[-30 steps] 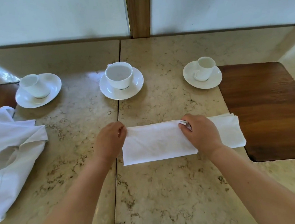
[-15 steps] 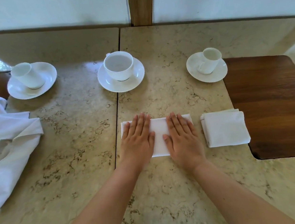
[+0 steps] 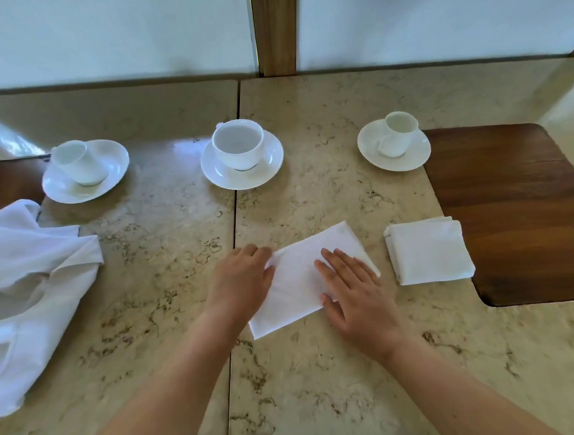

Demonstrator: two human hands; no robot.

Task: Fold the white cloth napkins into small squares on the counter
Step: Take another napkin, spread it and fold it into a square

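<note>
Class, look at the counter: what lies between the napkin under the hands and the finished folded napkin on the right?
Only bare marble counter, seen in the head view.

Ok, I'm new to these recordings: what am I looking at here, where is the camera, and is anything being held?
There is no machine here. A person wears one wide-angle camera on the head, looking forward and down, so the two bare arms reaching in from the bottom are their own.

The surface is a marble counter with a dark wooden inlay on the right. Along the back stand three white cups, each on a saucer: left, middle and right.

The napkin being folded lies at an angle in the middle. The left hand grips its left edge with curled fingers, while the right hand lies flat on it. A finished folded napkin sits to the right, and a loose pile of white cloth waits at the left.
</note>
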